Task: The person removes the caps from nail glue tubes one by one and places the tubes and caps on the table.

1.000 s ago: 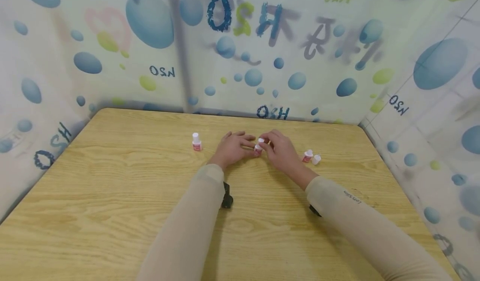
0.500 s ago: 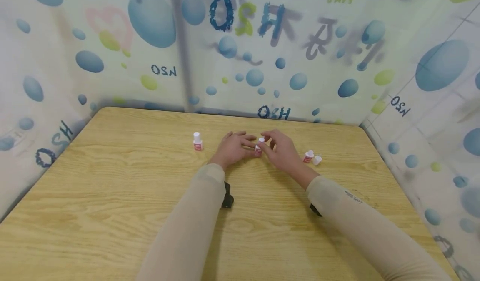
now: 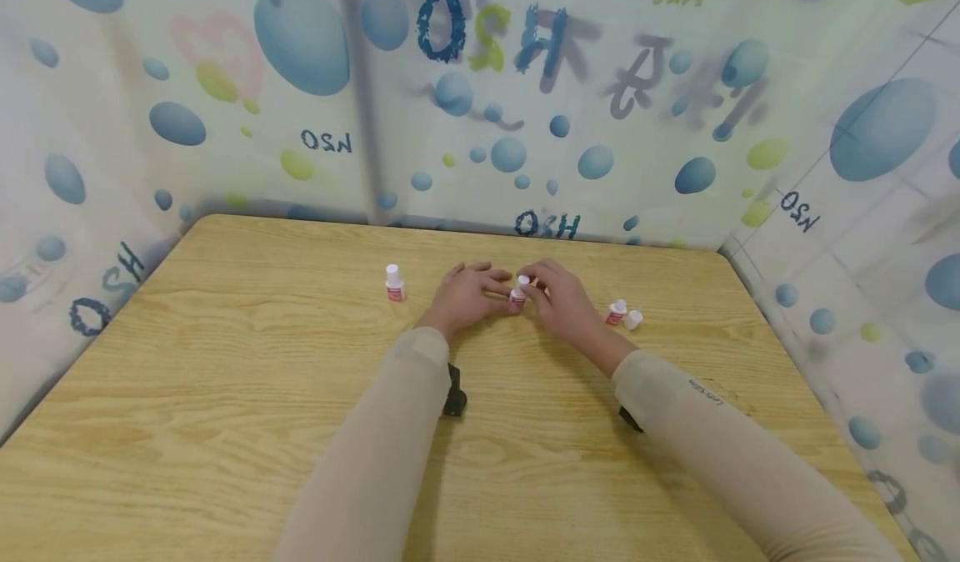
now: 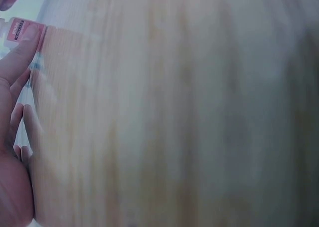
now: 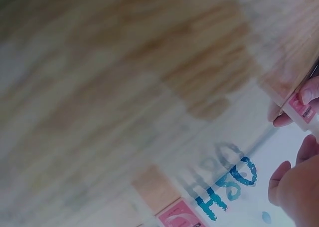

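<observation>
In the head view a small white bottle with a pink label [image 3: 517, 299] stands upright on the table, between the two hands. My left hand [image 3: 467, 297] pinches its lower part between thumb and finger, palm low over the wood. The left wrist view shows the thumb [image 4: 22, 52] pressed on the label [image 4: 21, 31]. My right hand [image 3: 561, 299] pinches the bottle's white cap [image 3: 523, 281] between thumb and fingertips. In the right wrist view the bottle [image 5: 301, 110] shows at the right edge, with right-hand fingers [image 5: 284, 182] close to its top.
Right of the hands stands a similar bottle [image 3: 617, 313], with a loose white cap [image 3: 633, 320] next to it. A capped bottle [image 3: 394, 283] stands to the left. The wooden table [image 3: 225, 378] ends at a patterned wall covering [image 3: 465, 162].
Half a second ago the right fingers were spread apart around the cap; now they have closed on it again. The left hand and the bottle have stayed in place.
</observation>
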Demonstrator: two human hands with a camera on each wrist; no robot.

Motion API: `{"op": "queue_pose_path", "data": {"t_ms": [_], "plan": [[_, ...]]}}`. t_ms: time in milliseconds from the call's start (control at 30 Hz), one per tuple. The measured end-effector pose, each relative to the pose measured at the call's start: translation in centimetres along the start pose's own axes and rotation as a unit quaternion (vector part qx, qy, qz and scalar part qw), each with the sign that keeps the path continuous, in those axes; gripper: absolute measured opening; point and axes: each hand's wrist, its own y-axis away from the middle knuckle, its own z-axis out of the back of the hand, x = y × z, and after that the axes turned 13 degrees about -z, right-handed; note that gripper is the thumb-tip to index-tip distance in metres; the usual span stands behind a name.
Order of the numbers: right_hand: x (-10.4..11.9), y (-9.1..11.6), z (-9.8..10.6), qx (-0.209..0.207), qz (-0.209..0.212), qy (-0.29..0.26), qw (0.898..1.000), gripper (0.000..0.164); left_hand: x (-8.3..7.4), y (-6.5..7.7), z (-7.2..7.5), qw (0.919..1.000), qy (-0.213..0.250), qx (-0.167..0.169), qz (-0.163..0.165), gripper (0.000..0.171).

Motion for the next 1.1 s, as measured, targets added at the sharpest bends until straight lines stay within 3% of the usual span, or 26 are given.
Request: {"op": "queue_pose_path", "data": {"t_ms": [467,700,833,1100], "plan": [[-0.13,-0.19,-0.17,0.018,0.015,-0.014,1.0,0.025,-0.28,0.15,-0.01,0.9995,-0.026,0.017,-0.005,0.045],[0.02,-0.03,-0.21,0.005,-0.043,-0.047,0.998,0.033,-0.29,0.07,-0.12,0.9996,-0.021,0.015,0.008,0.046],[0.1,0.03,-0.23,-0.013,-0.068,-0.05,0.996,0.029,-0.39,0.08,-0.05,0.9997,-0.016,0.015,0.012,0.046],[-0.2,0.02,-0.26,-0.006,-0.045,-0.054,0.998,0.02,-0.44,0.09,0.01,0.9994,-0.026,0.019,0.008,0.044]]}}
